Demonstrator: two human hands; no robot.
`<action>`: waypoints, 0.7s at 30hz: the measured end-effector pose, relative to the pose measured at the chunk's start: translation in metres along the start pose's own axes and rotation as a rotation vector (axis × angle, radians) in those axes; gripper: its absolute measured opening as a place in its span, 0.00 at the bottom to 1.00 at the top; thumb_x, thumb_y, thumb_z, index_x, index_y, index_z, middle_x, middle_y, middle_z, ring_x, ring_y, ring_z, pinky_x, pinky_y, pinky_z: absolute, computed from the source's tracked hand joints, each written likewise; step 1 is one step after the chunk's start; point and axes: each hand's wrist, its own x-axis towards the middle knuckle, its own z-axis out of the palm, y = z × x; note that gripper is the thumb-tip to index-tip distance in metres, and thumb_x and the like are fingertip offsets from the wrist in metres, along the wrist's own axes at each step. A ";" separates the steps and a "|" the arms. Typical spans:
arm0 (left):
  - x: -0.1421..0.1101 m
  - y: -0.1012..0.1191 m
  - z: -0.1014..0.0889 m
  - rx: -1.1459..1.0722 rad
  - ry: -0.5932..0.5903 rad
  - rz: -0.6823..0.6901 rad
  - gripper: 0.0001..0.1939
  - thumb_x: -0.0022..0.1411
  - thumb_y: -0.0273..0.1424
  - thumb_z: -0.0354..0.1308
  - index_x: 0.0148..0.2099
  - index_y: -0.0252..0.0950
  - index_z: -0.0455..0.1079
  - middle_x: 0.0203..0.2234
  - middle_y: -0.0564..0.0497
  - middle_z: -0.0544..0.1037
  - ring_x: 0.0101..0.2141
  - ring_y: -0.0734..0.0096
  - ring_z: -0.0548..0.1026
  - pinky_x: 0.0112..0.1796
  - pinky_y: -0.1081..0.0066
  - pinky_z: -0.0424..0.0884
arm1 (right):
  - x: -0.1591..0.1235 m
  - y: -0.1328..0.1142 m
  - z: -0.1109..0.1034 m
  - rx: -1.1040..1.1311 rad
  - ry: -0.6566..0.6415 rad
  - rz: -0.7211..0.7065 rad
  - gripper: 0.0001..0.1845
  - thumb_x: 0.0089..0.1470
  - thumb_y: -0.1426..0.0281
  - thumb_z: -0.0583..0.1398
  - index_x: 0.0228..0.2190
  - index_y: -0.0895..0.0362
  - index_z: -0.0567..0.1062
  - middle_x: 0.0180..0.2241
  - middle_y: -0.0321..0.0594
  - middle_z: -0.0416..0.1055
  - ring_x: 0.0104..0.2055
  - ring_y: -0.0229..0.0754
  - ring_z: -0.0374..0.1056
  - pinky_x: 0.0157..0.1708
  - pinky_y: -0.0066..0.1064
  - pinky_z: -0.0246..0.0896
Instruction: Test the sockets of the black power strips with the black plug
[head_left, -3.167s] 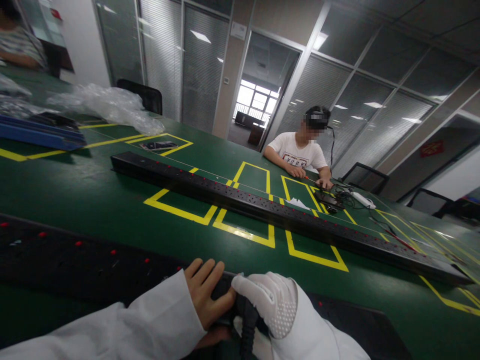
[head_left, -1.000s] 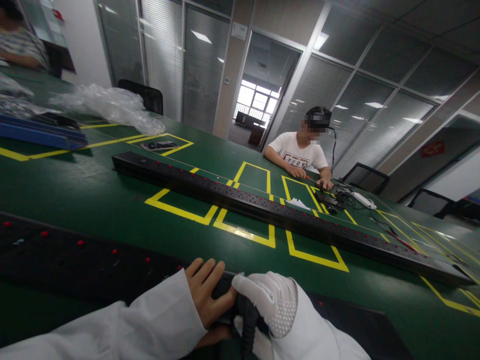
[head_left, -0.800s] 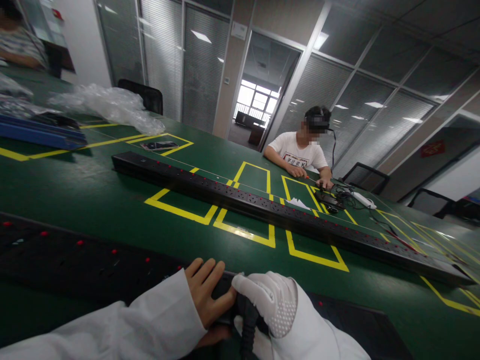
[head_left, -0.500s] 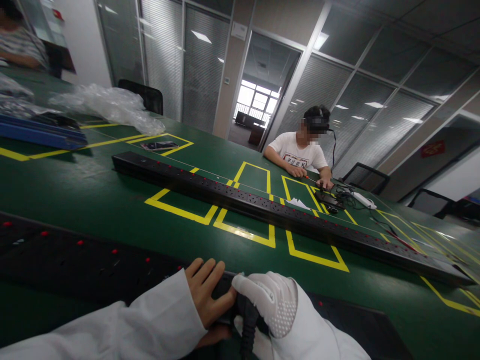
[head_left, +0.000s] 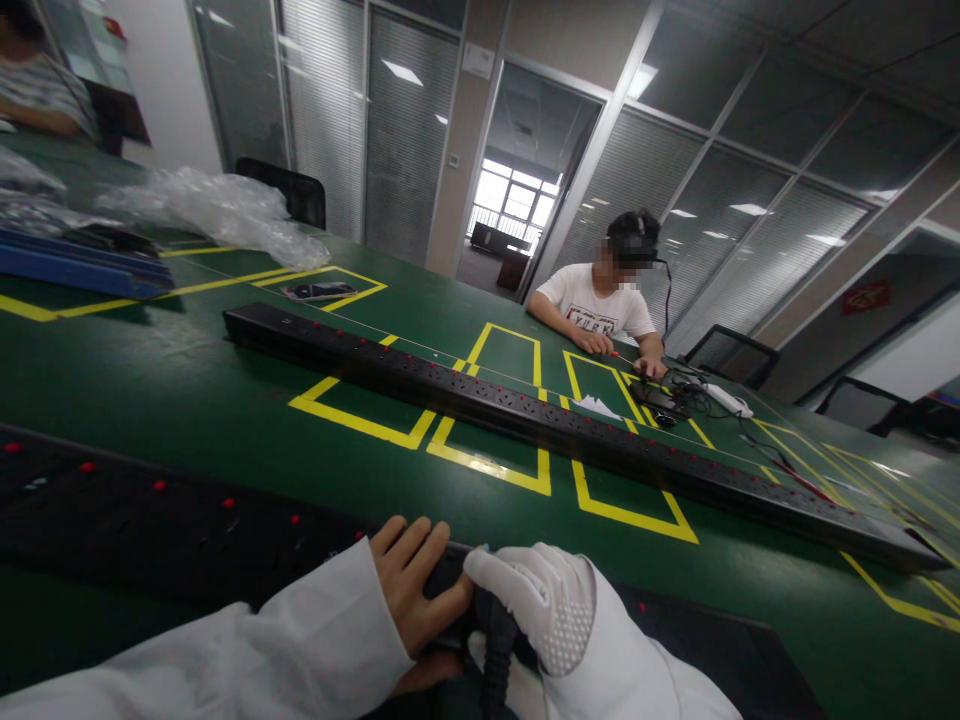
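Note:
At the bottom middle, my left hand (head_left: 414, 585), ungloved in a white sleeve, grips a long black power strip (head_left: 187, 520) with red-dotted sockets. Its fingers lie over the strip's far edge, and the thumb points at the other hand. My right hand (head_left: 544, 605) wears a white dotted glove and is closed on a black power plug (head_left: 495, 615), whose ribbed cord end points down. The plug is against the strip; its front is hidden by my hands, so I cannot tell how far it sits in a socket.
A second long black power strip (head_left: 525, 405) lies across the green table (head_left: 360, 495), over yellow tape outlines. A phone (head_left: 319, 291), clear plastic wrap (head_left: 225, 215) and a blue tray (head_left: 75, 265) are at the left. Opposite, a person (head_left: 600, 300) works near tangled cables (head_left: 690, 385).
Both hands keep the same hold on the strip and the plug. Apart from a tiny shift of the camera, nothing visibly differs.

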 end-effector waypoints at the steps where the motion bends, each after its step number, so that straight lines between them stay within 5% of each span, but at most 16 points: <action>1: 0.000 0.000 0.000 0.000 -0.004 0.003 0.33 0.54 0.57 0.55 0.57 0.48 0.62 0.47 0.37 0.74 0.44 0.45 0.73 0.41 0.48 0.67 | 0.000 0.000 0.000 0.001 0.000 0.000 0.16 0.61 0.64 0.56 0.48 0.58 0.69 0.44 0.43 0.69 0.40 0.39 0.69 0.38 0.35 0.69; 21: 0.000 -0.001 -0.001 -0.027 0.023 0.004 0.30 0.56 0.57 0.52 0.56 0.49 0.63 0.46 0.36 0.74 0.43 0.44 0.74 0.41 0.47 0.68 | 0.000 0.001 0.000 0.031 0.005 -0.005 0.15 0.61 0.64 0.56 0.48 0.59 0.69 0.44 0.43 0.69 0.40 0.39 0.69 0.38 0.35 0.69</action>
